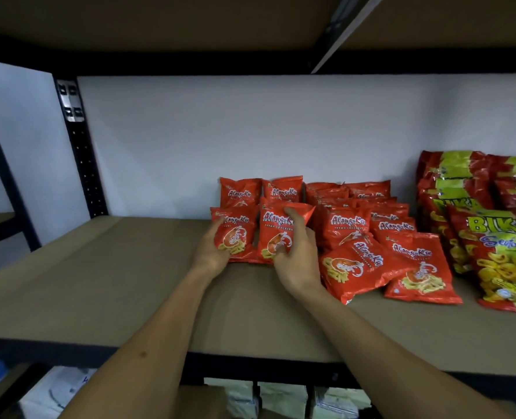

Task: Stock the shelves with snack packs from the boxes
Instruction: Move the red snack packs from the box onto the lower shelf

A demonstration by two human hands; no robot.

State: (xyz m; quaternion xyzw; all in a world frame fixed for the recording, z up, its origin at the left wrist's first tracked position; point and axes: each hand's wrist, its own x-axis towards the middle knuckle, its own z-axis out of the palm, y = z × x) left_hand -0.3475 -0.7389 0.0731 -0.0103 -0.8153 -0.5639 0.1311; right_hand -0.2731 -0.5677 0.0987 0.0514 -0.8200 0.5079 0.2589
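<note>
Hands reach side by side onto the brown shelf board [108, 267], each on its own red prawn cracker pack. The left hand [213, 252] cups the lower left corner of the left pack [235, 234], fingers curled round its edge from the side, thumb hidden behind the foil. The right hand [296, 261] grips the right pack [276, 234]: its fingers wrap up the right side with a fingertip near the top corner, and the thumb presses the front near the bottom. Both packs stand upright on the board, touching each other, at the front of the left end of the red group.

Just behind them two more of the same packs [259, 192] stand against the white back wall [220, 131]. To the right sits a dense cluster of prawn cracker packs [365, 213], leaning in rows, and in front of it two packs have tipped forward and lie flat, the tilted pack [356, 267] resting beside the flat pack [419, 270].

Further right, larger red and green snack bags [492, 237] with yellow ring snacks printed on them are stacked in leaning rows to the edge of view.

A black perforated upright [84, 164] holds the shelf at the left, and another board [190, 19] spans overhead. Below the shelf's front edge, pale cartons [280, 397] show dimly; their contents cannot be made out.
</note>
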